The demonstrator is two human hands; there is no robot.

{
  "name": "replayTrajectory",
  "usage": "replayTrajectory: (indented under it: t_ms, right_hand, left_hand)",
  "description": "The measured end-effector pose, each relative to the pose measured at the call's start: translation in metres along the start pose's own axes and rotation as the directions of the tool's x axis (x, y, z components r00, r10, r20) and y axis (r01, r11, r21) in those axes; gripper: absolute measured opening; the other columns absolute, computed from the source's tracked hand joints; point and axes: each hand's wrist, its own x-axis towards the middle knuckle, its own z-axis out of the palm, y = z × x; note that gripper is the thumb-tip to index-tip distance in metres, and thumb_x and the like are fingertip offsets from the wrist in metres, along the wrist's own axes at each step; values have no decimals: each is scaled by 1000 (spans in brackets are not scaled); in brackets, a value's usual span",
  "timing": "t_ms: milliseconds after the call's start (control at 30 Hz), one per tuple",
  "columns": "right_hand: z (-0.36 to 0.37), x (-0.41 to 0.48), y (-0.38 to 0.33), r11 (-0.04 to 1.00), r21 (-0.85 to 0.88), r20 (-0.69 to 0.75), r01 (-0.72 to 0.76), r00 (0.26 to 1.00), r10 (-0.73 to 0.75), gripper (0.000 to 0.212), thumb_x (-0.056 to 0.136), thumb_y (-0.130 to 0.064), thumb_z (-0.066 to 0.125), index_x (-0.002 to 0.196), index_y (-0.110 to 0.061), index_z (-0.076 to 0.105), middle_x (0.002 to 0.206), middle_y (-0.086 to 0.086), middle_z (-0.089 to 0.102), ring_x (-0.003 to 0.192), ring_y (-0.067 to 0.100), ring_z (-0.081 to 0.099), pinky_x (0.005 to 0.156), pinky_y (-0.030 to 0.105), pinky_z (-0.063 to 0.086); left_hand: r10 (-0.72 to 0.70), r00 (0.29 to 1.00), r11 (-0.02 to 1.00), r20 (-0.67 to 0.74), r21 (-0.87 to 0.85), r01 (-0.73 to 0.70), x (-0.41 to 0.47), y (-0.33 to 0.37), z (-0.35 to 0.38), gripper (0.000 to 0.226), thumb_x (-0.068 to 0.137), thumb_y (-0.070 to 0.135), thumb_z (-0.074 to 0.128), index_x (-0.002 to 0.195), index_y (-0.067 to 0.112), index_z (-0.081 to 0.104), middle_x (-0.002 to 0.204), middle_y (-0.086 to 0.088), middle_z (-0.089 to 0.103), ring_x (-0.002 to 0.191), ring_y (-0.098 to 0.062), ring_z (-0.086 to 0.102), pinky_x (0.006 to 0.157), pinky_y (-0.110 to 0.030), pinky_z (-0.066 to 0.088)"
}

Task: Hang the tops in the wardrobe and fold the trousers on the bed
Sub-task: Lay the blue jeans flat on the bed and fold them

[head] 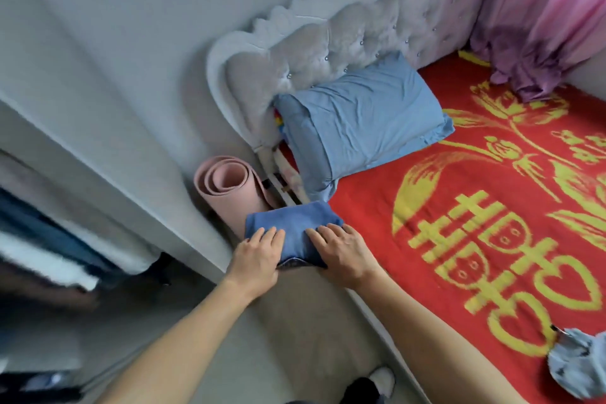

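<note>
A folded pair of blue trousers (292,223) sits at the near edge of the bed (459,207), close to the pillow end, its dark hem showing at the side facing the person. Both of the person's hands are on top of it. The left hand (255,256) lies palm down on the left half and the right hand (341,252) palm down on the right half. The fingers of both are stretched out almost flat and pressing on the cloth rather than wrapped round it; the thumbs cannot be made out. The bed is covered in a red spread with a large yellow pattern. A blue pillow (364,121) rests just beyond the trousers, against a pale tufted headboard (328,43), with a scrap of something multicoloured showing at its open end. A rolled pink mat (226,184) stands on end on the floor (295,321), in the gap between the bed's corner and the wall, just beside the trousers. At far left the open wardrobe (42,239) holds a row of hanging garments in blue, white and darker tones, too blurred to tell apart. A crumpled pale blue-grey garment (580,367) lies on the spread at lower right, well apart from the hands. Pink and purple curtains (541,10) hang down to the bed's far corner.
</note>
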Motion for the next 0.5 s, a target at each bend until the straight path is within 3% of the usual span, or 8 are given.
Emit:
replayTrajectory:
  t_ms: [100, 267, 500]
  right_hand:
    - [-2, 6, -62, 997, -25, -57, 77, 995, -78, 71, 53, -31, 80, 120, -14, 68, 94, 2, 69, 80, 26, 68, 68, 36, 55]
    - [14, 2, -186, 988, -29, -38, 149, 988, -151, 64, 60, -27, 75, 122, -12, 67, 99, 3, 70, 87, 27, 69, 73, 40, 55]
    - [41, -7, -363, 961, -11, -10, 275, 961, -275, 56, 61, -30, 72, 114, -13, 70, 94, 1, 72, 82, 26, 70, 70, 37, 56]
  left_hand:
    - [-84, 996, 996, -28, -16, 83, -62, -32, 2, 77, 30, 25, 95, 100, 2, 73, 91, -10, 73, 81, -28, 72, 52, -32, 58]
    - [-183, 981, 981, -61, -78, 178, -183, -86, 17, 62, 46, 20, 92, 101, 3, 72, 92, -9, 72, 81, -27, 71, 54, -33, 58]
    - [-287, 957, 956, -36, -74, 284, -355, -163, 43, 66, 35, 22, 93, 96, 6, 75, 89, -7, 74, 78, -24, 73, 50, -27, 56]
